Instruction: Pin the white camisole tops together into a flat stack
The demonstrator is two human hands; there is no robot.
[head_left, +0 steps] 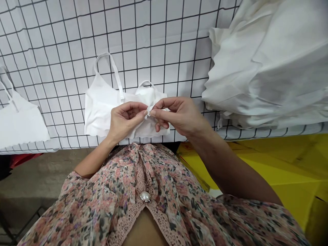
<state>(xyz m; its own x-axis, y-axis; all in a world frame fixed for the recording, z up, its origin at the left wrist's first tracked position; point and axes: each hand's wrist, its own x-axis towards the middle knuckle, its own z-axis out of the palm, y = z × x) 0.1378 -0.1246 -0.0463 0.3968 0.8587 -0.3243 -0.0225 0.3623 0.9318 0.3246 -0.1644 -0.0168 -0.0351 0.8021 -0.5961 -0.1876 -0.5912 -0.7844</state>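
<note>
A white bra top (102,106) lies flat on a table covered with a white cloth with a black grid (153,44). One strap loops up at its left, the other bunches near the middle. My left hand (125,121) and my right hand (176,114) meet above the garment's right half. Both pinch the end of the right strap between thumb and forefinger, fingertips almost touching.
A second white top (22,121) lies at the table's left edge. A tall pile of white garments (269,65) fills the right side. A yellow surface (282,167) lies below the table at right, and a grey floor at left.
</note>
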